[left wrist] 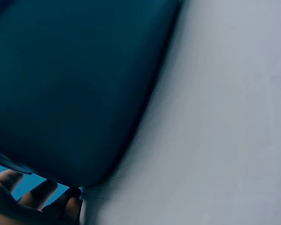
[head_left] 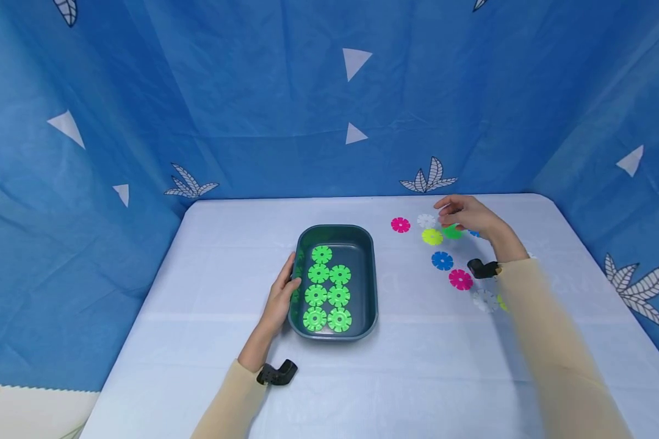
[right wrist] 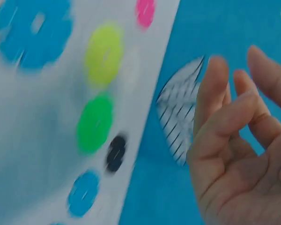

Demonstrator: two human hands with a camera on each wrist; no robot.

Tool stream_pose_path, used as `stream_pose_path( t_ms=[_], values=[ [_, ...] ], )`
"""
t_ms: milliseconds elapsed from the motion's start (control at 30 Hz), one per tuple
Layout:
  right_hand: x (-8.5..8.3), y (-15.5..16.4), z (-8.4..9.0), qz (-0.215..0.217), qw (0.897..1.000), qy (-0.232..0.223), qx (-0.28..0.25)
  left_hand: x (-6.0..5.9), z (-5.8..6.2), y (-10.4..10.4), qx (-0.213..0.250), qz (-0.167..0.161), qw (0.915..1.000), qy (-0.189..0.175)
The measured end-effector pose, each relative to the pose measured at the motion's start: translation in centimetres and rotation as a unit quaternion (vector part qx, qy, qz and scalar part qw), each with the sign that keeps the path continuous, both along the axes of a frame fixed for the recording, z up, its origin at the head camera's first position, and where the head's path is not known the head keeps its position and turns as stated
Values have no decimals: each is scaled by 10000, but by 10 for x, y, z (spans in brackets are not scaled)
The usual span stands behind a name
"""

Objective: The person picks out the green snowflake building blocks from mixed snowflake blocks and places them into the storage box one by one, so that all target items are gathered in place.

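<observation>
A dark teal plastic tray [head_left: 364,268] stands mid-table with several green notched discs [head_left: 315,295] lying flat in it. My left hand [head_left: 277,302] grips its left side, thumb over the rim and fingers along the outer wall. In the left wrist view, the tray's outer wall [left wrist: 79,93] fills the upper left, above the fingers. Over the loose discs at the back right hovers my right hand [head_left: 469,216], fingers loosely bent and holding nothing. Nearest beneath it is a loose green disc [head_left: 452,232], partly covered in the head view but plain in the right wrist view.
Around the green disc lie yellow [head_left: 432,236], clear [head_left: 426,221], pink [head_left: 400,225] and blue discs [head_left: 442,261]. A black disc [right wrist: 116,153] shows in the right wrist view. My right forearm covers part of the group. A blue patterned curtain [head_left: 285,97] borders the white table [head_left: 214,274].
</observation>
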State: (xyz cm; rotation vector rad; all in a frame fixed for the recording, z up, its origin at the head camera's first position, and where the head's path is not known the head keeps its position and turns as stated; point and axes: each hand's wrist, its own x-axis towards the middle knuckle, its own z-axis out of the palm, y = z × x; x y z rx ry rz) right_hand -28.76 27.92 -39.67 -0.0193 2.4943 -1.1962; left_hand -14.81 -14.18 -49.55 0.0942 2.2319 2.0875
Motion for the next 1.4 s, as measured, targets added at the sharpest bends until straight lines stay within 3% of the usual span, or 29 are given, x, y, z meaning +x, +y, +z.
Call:
stream_pose_path(
  t_ms=[233, 700, 967, 1400],
  values=[
    [-5, 36, -20, -777, 9963, -257, 267, 1, 1, -1, -58, 10, 10000, -12],
    [-14, 41, -61, -1263, 9877, -274, 876, 1, 0, 0, -12, 33, 10000, -66],
    [-12, 28, -64, -1355, 9797, -54, 1477, 0, 1, 1, -24, 50, 10000, -55],
    [-13, 23, -61, -1277, 9770, -102, 1705, 1, 0, 1, -21, 41, 10000, -54]
  ],
)
